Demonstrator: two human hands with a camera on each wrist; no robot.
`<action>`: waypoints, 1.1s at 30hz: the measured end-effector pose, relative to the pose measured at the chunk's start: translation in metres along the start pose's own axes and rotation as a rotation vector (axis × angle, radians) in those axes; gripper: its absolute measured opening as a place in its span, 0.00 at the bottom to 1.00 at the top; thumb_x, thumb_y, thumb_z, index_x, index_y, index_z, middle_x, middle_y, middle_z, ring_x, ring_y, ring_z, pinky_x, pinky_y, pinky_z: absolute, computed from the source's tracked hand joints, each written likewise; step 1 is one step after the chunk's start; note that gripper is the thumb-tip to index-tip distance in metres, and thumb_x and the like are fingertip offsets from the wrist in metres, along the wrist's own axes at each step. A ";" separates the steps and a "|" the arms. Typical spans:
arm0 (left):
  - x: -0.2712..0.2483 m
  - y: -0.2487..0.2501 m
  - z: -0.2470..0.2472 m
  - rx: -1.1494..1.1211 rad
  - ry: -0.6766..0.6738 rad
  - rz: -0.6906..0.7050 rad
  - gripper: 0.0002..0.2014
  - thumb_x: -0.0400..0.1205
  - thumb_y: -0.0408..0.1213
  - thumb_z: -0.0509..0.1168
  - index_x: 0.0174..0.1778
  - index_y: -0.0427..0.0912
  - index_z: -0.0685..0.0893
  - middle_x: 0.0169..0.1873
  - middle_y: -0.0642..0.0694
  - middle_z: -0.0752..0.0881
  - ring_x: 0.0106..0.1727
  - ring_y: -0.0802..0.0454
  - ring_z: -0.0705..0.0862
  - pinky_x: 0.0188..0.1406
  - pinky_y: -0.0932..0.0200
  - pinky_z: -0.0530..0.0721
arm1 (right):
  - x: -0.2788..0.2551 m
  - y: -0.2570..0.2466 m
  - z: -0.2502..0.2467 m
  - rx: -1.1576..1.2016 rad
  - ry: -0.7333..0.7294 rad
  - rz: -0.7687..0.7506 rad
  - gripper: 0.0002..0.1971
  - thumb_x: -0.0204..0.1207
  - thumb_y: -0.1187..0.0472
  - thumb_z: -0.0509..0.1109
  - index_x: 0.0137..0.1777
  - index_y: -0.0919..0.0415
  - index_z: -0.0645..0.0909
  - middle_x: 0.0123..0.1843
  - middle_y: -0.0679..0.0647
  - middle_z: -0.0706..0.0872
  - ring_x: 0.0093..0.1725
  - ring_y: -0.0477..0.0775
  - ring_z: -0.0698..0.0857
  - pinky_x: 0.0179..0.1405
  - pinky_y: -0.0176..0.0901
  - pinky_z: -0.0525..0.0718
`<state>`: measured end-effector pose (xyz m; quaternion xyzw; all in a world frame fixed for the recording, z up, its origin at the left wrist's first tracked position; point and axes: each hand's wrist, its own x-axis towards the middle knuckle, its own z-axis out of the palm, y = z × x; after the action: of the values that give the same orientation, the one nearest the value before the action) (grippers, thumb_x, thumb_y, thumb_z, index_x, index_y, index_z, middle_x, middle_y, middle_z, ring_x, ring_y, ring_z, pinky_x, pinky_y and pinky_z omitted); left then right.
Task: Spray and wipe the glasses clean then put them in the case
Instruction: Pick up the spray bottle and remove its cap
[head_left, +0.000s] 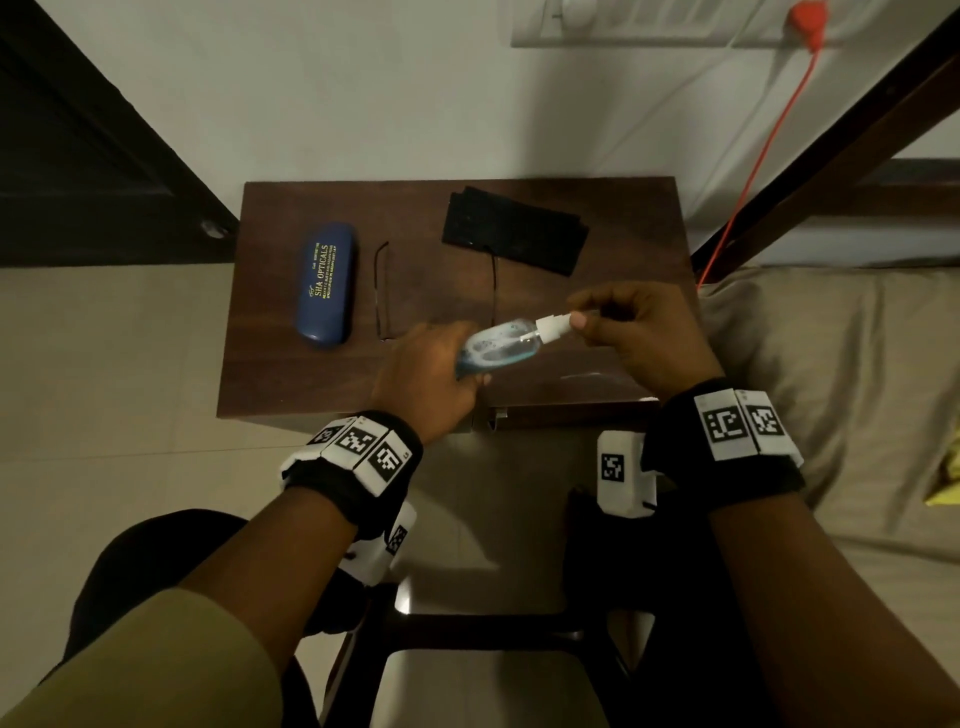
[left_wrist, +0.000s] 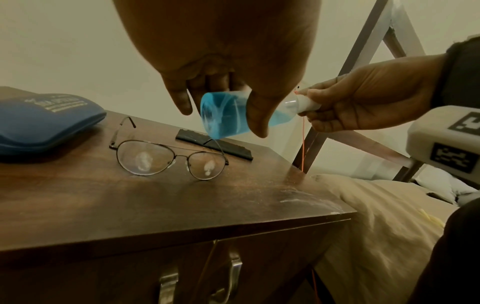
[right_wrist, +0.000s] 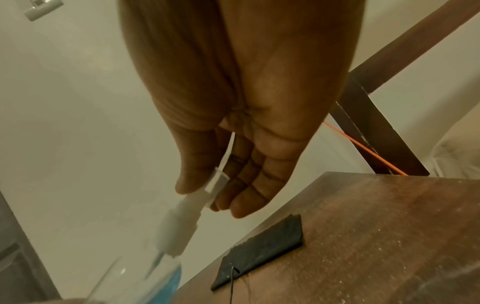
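Both hands are working the spray bottle (head_left: 496, 345) — left hand (head_left: 426, 376) gripping its body, right hand (head_left: 631, 330) pinching its clear cap (right_wrist: 217, 182) — so spraying the glasses (left_wrist: 170, 159), lying beside the case (head_left: 326, 283), probably comes next.

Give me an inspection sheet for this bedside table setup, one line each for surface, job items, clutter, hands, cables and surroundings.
Surface: brown wooden table, dusty near its right edge.
Job's things: glasses unfolded on the table, smudged lenses; blue case closed, left of them; black cloth behind; spray bottle of blue liquid held in the air.
Clutter: nothing seen.
Hands: left hand grips the bottle's body; right hand pinches its white nozzle.
Cables: orange cable down the wall.
Surroundings: bed right, dark door left.
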<state>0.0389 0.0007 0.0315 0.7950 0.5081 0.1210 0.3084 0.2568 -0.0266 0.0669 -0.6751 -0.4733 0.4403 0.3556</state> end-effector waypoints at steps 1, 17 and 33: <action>0.000 -0.001 0.002 0.025 0.003 -0.019 0.18 0.74 0.41 0.73 0.59 0.43 0.81 0.52 0.45 0.86 0.54 0.47 0.79 0.49 0.58 0.71 | 0.001 0.001 -0.002 0.008 0.011 -0.004 0.08 0.75 0.66 0.72 0.47 0.51 0.84 0.49 0.47 0.88 0.49 0.44 0.86 0.50 0.35 0.85; 0.028 0.034 0.043 -0.275 -0.012 -0.142 0.20 0.72 0.37 0.76 0.58 0.40 0.80 0.52 0.47 0.78 0.51 0.53 0.78 0.49 0.60 0.76 | 0.017 0.034 -0.004 0.076 0.245 0.034 0.05 0.75 0.59 0.73 0.50 0.52 0.84 0.41 0.45 0.86 0.39 0.39 0.84 0.40 0.32 0.83; 0.069 0.044 0.087 -0.346 0.014 -0.312 0.24 0.74 0.33 0.74 0.65 0.44 0.77 0.64 0.45 0.83 0.66 0.46 0.80 0.68 0.51 0.77 | 0.064 0.097 0.004 -0.205 0.365 0.282 0.14 0.72 0.61 0.74 0.57 0.54 0.80 0.57 0.55 0.87 0.56 0.57 0.86 0.56 0.59 0.85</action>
<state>0.1463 0.0169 -0.0178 0.6411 0.5988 0.1628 0.4517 0.2952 0.0054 -0.0375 -0.8353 -0.3444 0.3060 0.3000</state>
